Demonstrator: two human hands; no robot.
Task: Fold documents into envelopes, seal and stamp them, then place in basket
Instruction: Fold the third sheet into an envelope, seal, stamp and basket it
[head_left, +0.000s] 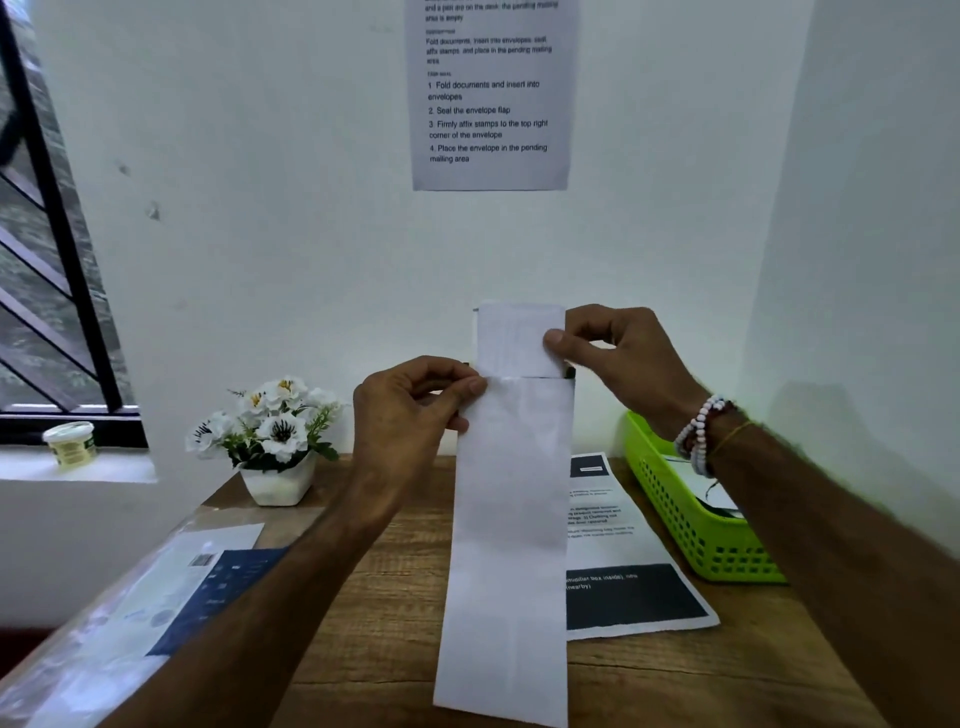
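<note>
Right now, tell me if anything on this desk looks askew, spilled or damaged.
Nothing spilled or damaged. The printed sheet lies skewed to the table edge, beside the green basket. The folded document sticks out of the envelope top.

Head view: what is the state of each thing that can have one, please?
envelope: held upright, mouth open.
folded paper: partly inside the envelope, top sticking out.
left hand: pinches the envelope's top edge.
right hand: pinches the folded paper.
basket: upright, something inside.

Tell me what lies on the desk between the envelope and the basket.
A printed sheet lies flat there, beside the basket; the head view shows it.
</note>
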